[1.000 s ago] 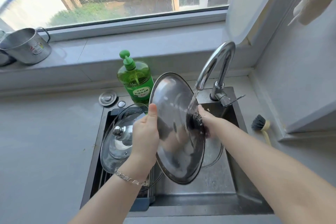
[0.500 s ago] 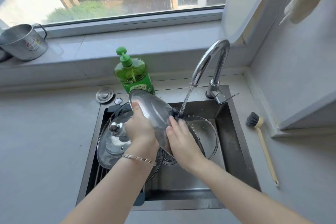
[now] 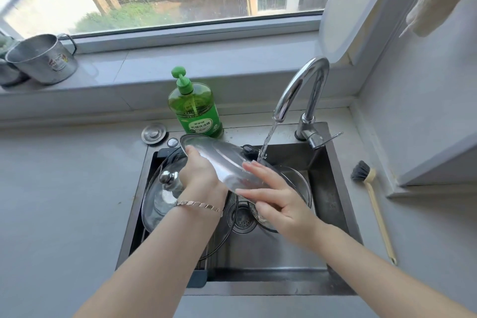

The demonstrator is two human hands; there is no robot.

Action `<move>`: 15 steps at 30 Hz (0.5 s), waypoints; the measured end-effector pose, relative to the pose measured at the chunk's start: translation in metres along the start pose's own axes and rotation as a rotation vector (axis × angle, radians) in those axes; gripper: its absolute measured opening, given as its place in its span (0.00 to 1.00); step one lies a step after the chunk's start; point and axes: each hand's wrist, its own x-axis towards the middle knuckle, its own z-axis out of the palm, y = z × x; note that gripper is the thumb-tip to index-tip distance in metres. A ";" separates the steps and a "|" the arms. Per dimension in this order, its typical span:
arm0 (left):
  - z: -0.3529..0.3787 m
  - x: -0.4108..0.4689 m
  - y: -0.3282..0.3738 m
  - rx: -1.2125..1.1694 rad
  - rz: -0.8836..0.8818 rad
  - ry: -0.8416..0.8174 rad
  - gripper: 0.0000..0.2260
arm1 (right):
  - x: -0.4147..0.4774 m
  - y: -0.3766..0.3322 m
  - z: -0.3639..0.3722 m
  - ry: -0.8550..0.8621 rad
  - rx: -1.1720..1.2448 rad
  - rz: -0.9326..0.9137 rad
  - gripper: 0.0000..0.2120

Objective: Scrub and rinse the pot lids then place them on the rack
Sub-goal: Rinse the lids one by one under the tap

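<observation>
Over the sink I hold a steel pot lid [image 3: 222, 160] tilted, its black knob [image 3: 248, 148] beside the running water [image 3: 267, 141] from the faucet [image 3: 300, 85]. My left hand [image 3: 198, 175] grips the lid's left rim. With its fingers straight and spread, my right hand [image 3: 273, 196] lies flat on the lid's wet surface. A glass lid [image 3: 161, 196] with a metal knob leans on the rack [image 3: 144, 235] at the sink's left side. Another lid [image 3: 299, 181] lies in the basin behind my right hand, partly hidden.
A green dish soap bottle [image 3: 195, 108] stands behind the sink. A sink plug [image 3: 153, 133] lies on the counter to its left. A wooden-handled brush [image 3: 371, 201] lies right of the sink. Metal pots [image 3: 41, 59] sit on the windowsill at far left.
The steel lid went from upright under the tap to a flatter tilt. My right hand left the knob side and now lies flat on the lid's surface.
</observation>
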 end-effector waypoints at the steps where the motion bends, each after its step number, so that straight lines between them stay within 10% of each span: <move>1: 0.001 0.001 0.001 0.012 -0.033 0.008 0.29 | -0.004 0.004 -0.007 0.032 0.012 -0.001 0.18; 10: 0.005 0.001 0.005 -0.006 -0.039 -0.061 0.21 | -0.002 0.032 -0.057 0.282 -0.007 0.645 0.08; 15: 0.006 0.001 0.000 -0.070 -0.141 -0.041 0.22 | 0.027 0.026 -0.059 0.209 0.742 1.250 0.06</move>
